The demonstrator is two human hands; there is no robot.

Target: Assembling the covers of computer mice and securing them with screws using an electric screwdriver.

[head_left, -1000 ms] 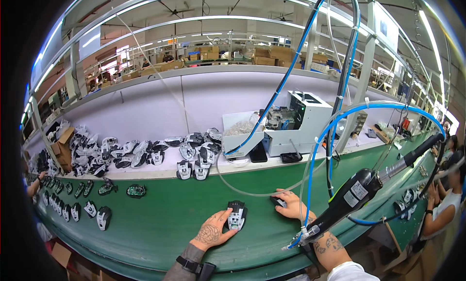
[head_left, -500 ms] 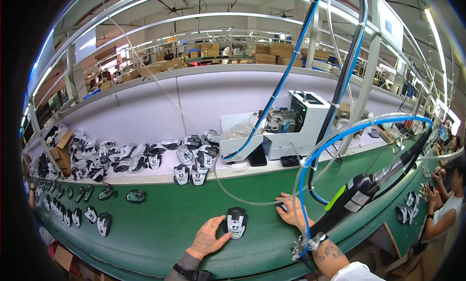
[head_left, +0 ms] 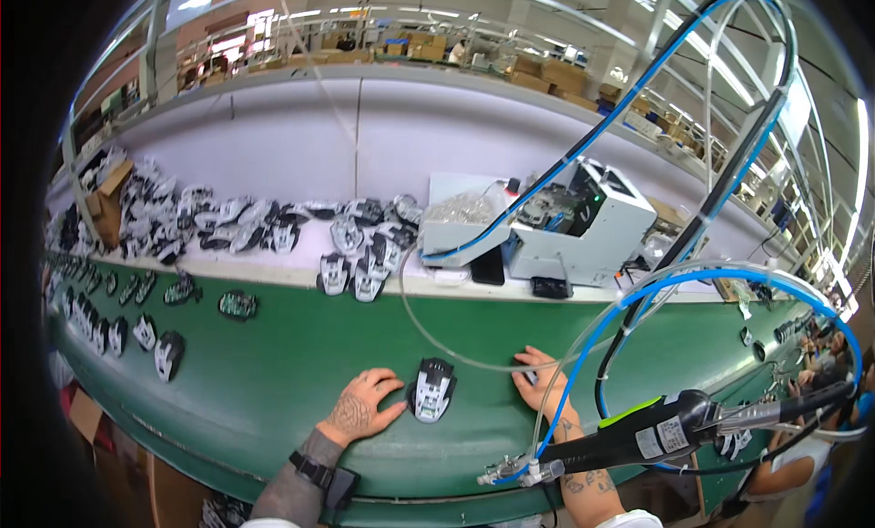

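Note:
A black-and-white computer mouse shell (head_left: 432,391) lies on the green work surface in front of me. My left hand (head_left: 365,406) is just to its left, fingers and thumb apart and holding nothing. To the right of the shell, my right hand (head_left: 541,382) has its fingers curled round a small dark piece (head_left: 530,377) whose kind I cannot make out. Across my right forearm, between it and the camera, hangs a black power screwdriver (head_left: 638,434) with a green lever. A blue air hose (head_left: 602,332) loops up from its tip end.
Mouse shells (head_left: 169,355) and green circuit boards (head_left: 239,304) line the left side. More shells pile on the white shelf (head_left: 273,271) behind. A white screw-feeding machine (head_left: 583,241) and a black phone (head_left: 488,267) stand there too. At far right, other people sit along the line.
My left hand has let go of the mouse shell and drawn back to the left. The screwdriver has swung flatter, its tip further left. The whole view has shifted and tilted.

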